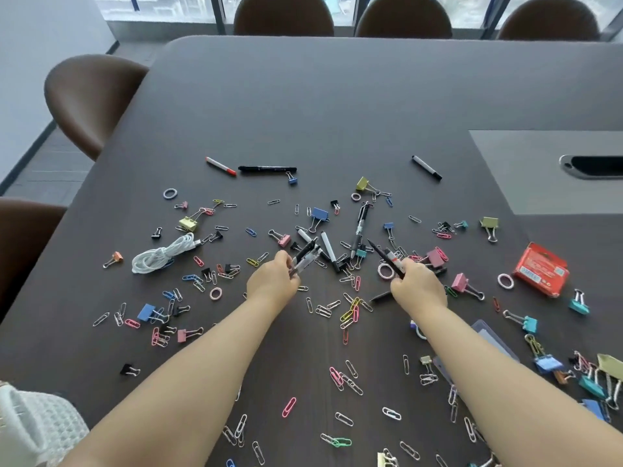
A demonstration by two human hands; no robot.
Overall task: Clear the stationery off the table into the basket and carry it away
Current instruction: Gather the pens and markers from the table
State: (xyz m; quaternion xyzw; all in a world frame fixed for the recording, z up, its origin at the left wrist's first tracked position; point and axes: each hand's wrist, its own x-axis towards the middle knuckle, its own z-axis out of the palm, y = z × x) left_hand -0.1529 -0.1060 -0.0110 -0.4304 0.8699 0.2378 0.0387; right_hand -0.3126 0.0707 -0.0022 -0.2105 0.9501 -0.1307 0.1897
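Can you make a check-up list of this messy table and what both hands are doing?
Surface: dark table, littered near the person, bare at the far end.
Job's things: pens, loose markers, paper clips, binder clips; white basket at lower left.
Clutter: red box.
Grippers: left hand closed on pens; right hand closed on pens.
Cables: white coiled cable, lying left.
Surroundings: brown chairs, windows behind.

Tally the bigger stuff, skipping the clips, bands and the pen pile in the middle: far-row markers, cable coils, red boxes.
Far-row markers: 3
White cable coil: 1
Red box: 1
Total: 5
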